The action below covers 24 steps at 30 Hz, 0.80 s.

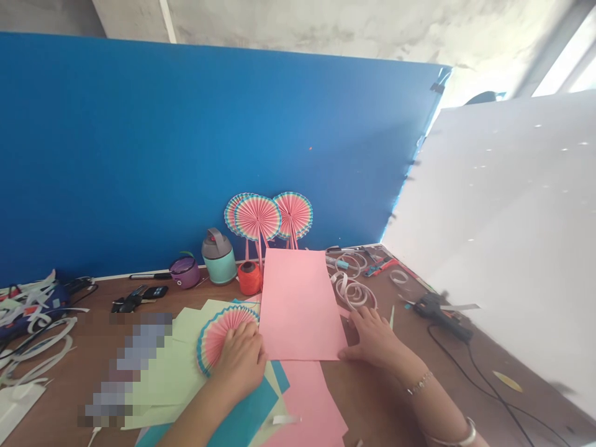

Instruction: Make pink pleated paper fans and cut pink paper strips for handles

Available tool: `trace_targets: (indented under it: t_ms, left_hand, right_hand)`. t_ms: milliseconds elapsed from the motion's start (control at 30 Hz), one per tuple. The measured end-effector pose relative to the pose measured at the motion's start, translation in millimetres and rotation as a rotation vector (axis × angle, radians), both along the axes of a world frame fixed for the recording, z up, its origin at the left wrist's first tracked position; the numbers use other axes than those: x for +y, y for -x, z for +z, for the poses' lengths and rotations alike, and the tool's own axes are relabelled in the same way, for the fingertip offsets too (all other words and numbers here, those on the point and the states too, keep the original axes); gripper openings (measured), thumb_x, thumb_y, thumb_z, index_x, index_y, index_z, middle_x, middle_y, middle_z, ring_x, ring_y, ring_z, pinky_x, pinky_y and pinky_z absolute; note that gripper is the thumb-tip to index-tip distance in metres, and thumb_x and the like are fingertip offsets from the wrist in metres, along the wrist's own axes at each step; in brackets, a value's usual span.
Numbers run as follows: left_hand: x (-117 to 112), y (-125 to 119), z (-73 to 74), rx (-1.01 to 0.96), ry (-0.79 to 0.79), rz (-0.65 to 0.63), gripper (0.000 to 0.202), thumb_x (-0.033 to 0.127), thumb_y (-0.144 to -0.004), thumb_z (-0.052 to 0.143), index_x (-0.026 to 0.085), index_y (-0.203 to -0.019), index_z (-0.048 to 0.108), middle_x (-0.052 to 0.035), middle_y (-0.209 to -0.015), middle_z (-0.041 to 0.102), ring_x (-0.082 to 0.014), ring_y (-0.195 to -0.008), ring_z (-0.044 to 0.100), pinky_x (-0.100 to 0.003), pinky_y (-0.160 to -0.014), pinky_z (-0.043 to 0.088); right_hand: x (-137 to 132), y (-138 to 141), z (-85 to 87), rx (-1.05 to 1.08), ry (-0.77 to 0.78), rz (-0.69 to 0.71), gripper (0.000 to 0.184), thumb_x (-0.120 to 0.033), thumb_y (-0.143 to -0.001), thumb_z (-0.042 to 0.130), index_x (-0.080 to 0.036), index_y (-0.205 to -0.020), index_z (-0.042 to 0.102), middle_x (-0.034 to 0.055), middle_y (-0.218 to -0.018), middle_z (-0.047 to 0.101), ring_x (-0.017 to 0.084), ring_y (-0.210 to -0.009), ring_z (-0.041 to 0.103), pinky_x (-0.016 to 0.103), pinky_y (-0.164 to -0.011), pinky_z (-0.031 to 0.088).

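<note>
A sheet of pink paper [300, 304] is in front of me, between my hands. My left hand [244, 357] is closed over a round pleated paper fan [209, 338], pink with a blue and cream rim. Its fingers are bent together and their tips are hidden; the thumb side lies close to the sheet's lower left corner. With fingers apart, my right hand [372, 338] rests at the sheet's right edge, thumb touching the lower right corner. Light green sheets [172, 372], a blue sheet [249, 403] and more pink paper [311, 403] lie beneath.
Several finished fans [257, 217] stand against the blue partition [139, 143]. Near them are a red thread spool [249, 279], a teal flask [220, 261] and a purple pot [185, 273]. White strip coils [354, 292] and a corded glue gun [442, 316] are at right; keys [128, 301] lie left.
</note>
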State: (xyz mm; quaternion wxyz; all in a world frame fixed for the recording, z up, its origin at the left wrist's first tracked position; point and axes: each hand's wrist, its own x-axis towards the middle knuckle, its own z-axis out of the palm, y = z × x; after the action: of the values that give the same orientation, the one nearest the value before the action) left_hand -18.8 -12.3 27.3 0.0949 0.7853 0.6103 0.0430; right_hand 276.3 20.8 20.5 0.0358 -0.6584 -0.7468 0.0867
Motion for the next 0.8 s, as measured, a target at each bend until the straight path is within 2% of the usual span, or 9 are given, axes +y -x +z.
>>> trace_targets:
  t_ms: [167,267,367,600,733,800]
  left_hand:
    - [-2.9,-3.3,3.3,-0.005,-0.039,-0.016,0.019,0.017,-0.082,0.039,0.019,-0.082,0.059,-0.0061,-0.098,0.055,-0.0229,-0.099,0.045,-0.038,-0.083,0.032]
    - [-7.3,-9.3,4.5,-0.035,-0.072,-0.098,0.031,0.005,-0.080,0.037,0.023,-0.092,0.058,-0.0034,-0.097,0.053,-0.0200,-0.095,0.045,-0.035,-0.079,0.031]
    - [-10.8,-13.3,2.1,-0.031,-0.078,-0.210,0.039,-0.002,-0.079,0.035,0.026,-0.091,0.059,-0.0020,-0.094,0.052,-0.0181,-0.091,0.044,-0.032,-0.074,0.031]
    - [-13.3,-12.6,2.2,0.079,-0.095,-0.277,0.033,0.003,-0.083,0.041,0.025,-0.088,0.065,-0.0042,-0.088,0.056,-0.0208,-0.091,0.046,-0.036,-0.075,0.033]
    - [-18.8,-17.1,4.7,0.233,-0.069,-0.213,0.029,0.002,-0.080,0.044,0.018,-0.085,0.067,-0.0076,-0.087,0.060,-0.0239,-0.091,0.050,-0.038,-0.073,0.036]
    - [-21.5,-17.1,2.7,0.256,-0.122,-0.167,0.028,0.001,-0.078,0.044,0.016,-0.077,0.068,-0.0090,-0.082,0.061,-0.0249,-0.087,0.052,-0.039,-0.071,0.037]
  right_hand:
    - [-0.3,0.4,0.0,0.000,-0.004,0.000,0.046,-0.049,-0.052,0.073,-0.020,-0.079,0.051,0.0071,-0.095,0.052,0.029,-0.092,0.048,0.036,-0.074,0.035]
    - [-0.5,0.5,0.7,0.000,-0.004,0.000,0.045,-0.049,-0.052,0.073,-0.020,-0.079,0.051,0.0071,-0.096,0.052,0.029,-0.092,0.048,0.036,-0.074,0.035]
    - [-0.5,0.7,1.1,-0.001,-0.005,0.005,0.045,-0.049,-0.052,0.072,-0.020,-0.079,0.051,0.0072,-0.096,0.052,0.029,-0.092,0.048,0.036,-0.074,0.035]
    - [-0.8,1.9,3.3,-0.013,0.000,-0.003,0.046,-0.049,-0.052,0.073,-0.020,-0.080,0.052,0.0078,-0.096,0.053,0.029,-0.091,0.048,0.036,-0.074,0.035]
    - [-0.4,1.0,2.4,-0.019,0.006,0.000,0.047,-0.050,-0.052,0.074,-0.020,-0.080,0.052,0.0077,-0.097,0.052,0.029,-0.092,0.048,0.036,-0.074,0.035]
    - [0.1,0.3,0.5,-0.019,0.002,0.001,0.047,-0.050,-0.051,0.074,-0.020,-0.081,0.052,0.0080,-0.097,0.052,0.029,-0.093,0.048,0.036,-0.074,0.035]
